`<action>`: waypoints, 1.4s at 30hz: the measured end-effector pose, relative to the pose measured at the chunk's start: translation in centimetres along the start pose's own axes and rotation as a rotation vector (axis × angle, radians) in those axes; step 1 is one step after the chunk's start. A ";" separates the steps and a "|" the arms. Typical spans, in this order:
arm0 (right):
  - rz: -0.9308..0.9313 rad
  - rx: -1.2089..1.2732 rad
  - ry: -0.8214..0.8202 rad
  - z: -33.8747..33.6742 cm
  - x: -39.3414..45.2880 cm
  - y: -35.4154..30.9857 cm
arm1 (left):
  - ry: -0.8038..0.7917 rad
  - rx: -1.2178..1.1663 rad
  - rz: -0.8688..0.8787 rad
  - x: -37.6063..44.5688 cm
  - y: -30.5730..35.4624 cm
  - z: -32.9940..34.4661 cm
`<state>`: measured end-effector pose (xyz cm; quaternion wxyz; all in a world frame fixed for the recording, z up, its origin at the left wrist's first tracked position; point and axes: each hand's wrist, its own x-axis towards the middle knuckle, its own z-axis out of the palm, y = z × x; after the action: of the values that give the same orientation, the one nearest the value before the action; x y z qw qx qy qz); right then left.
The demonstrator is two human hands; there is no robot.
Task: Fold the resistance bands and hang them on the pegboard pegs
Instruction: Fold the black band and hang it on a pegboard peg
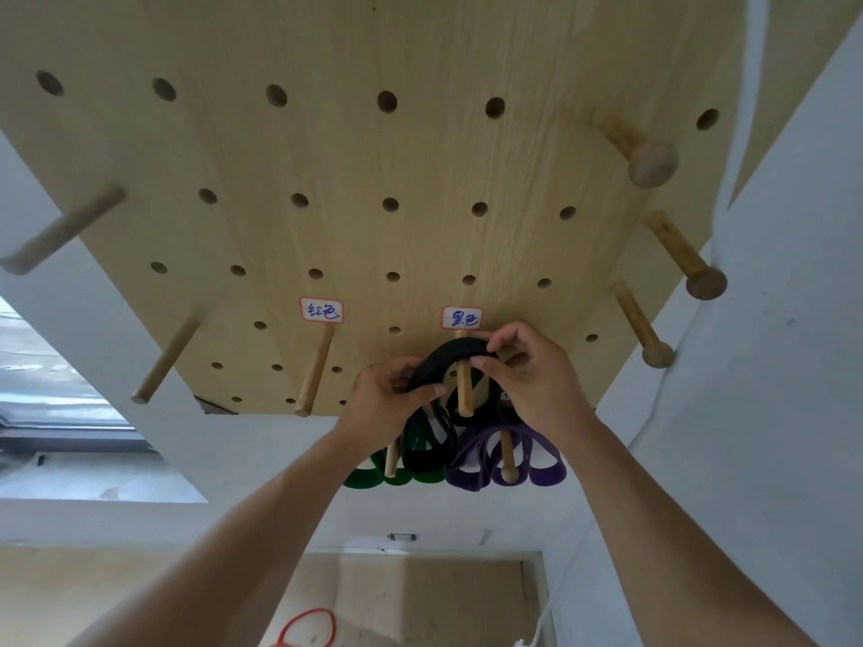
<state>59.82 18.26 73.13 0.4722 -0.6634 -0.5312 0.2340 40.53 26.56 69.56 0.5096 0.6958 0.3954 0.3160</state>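
A folded black resistance band arches over a wooden peg low on the light wooden pegboard, under a handwritten label. My left hand pinches the band's left side and my right hand pinches its right side by the peg. Its loops hang down behind my hands. Below, a green band hangs on one peg and a purple band on another. A red band lies on the floor far below.
An empty peg stands under a second label to the left. More bare pegs stick out at the left and knobbed ones at the right. White walls flank the board; a window is at the left.
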 end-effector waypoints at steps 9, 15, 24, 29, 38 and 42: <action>0.065 0.145 0.181 0.5 0.3 1.4 | 0.030 0.025 0.034 1.6 1.4 0.3; 0.104 0.185 0.264 1.6 -0.2 2.0 | 0.072 -0.077 0.042 1.0 1.5 0.1; 0.210 0.360 0.368 2.2 -0.6 1.7 | 0.236 -0.012 0.006 1.5 2.0 0.9; 0.223 0.297 0.404 2.4 -1.0 2.0 | 0.386 0.035 0.034 0.8 1.6 1.8; 0.157 0.291 0.530 5.2 -6.2 4.0 | 0.479 -0.047 -0.044 -4.8 -1.3 1.4; 0.172 0.283 0.396 9.4 -10.0 5.0 | 0.490 -0.033 -0.127 -9.0 -4.4 0.1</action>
<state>51.33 12.63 62.68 0.6335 -0.6663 -0.3320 0.2108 35.22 19.39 65.02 0.4286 0.5637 0.5450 0.4489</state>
